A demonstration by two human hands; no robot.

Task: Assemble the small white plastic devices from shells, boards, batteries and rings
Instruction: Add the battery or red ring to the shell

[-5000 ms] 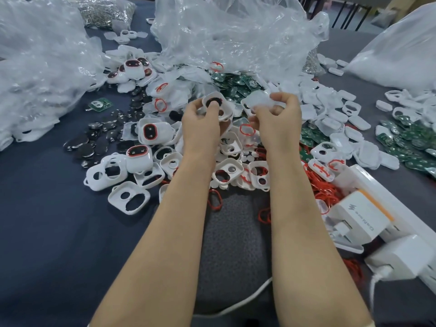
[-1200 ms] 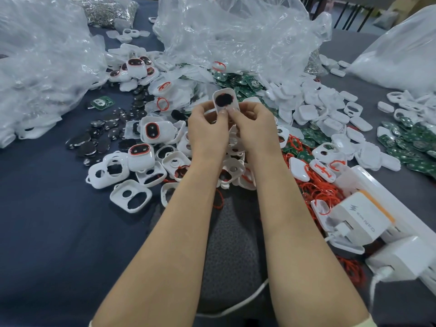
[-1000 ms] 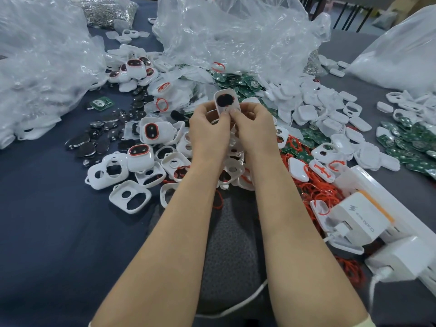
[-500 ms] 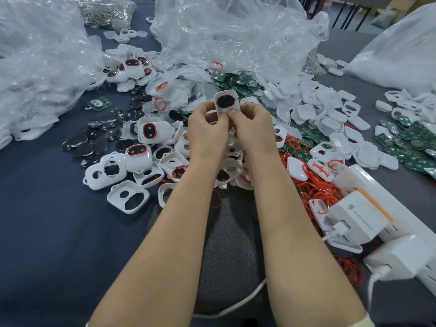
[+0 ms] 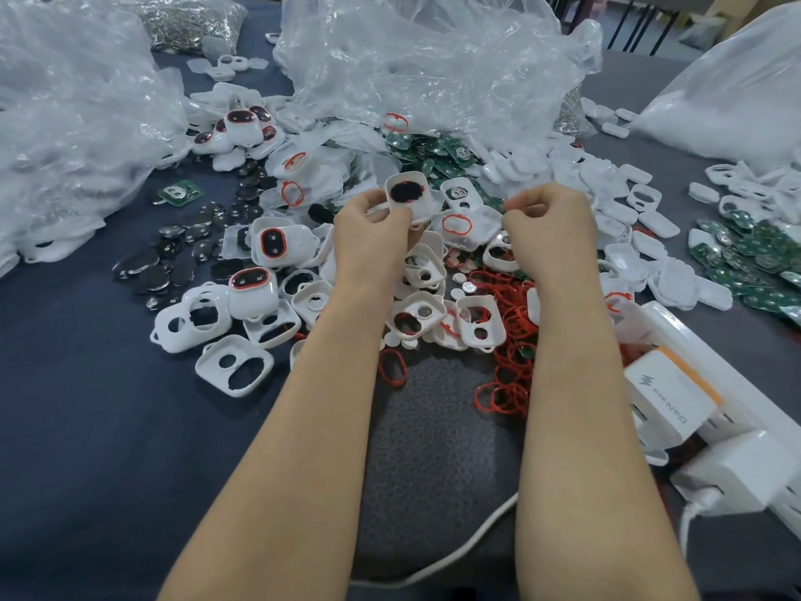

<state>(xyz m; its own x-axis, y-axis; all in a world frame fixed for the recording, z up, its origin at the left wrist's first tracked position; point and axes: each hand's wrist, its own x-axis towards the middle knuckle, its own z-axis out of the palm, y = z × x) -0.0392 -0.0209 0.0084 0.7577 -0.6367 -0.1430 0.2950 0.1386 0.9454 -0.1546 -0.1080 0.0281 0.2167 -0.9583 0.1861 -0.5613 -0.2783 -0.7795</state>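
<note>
My left hand [image 5: 372, 236] pinches a white shell [image 5: 409, 196] with a dark oval window rimmed in red, holding it upright over the heap of parts. My right hand [image 5: 550, 229] hangs apart to the right with fingers curled; whether something small sits between its fingertips I cannot tell. Loose white shells [image 5: 418, 316] lie under both hands. Red rings [image 5: 505, 375] are scattered by my right wrist. Green boards [image 5: 433, 151] lie behind the held shell, and dark coin batteries [image 5: 147, 271] to the left. Finished devices [image 5: 253, 290] rest at left.
Crumpled clear plastic bags [image 5: 416, 58] fill the back and left. A white power strip with chargers [image 5: 676, 409] sits at right, its cable crossing a grey pad [image 5: 433, 427]. More green boards [image 5: 754, 249] and white lids [image 5: 624, 197] lie at the right.
Both hands were together on the white shell. My right hand has let go and moved away to the right; the left hand keeps holding the shell.
</note>
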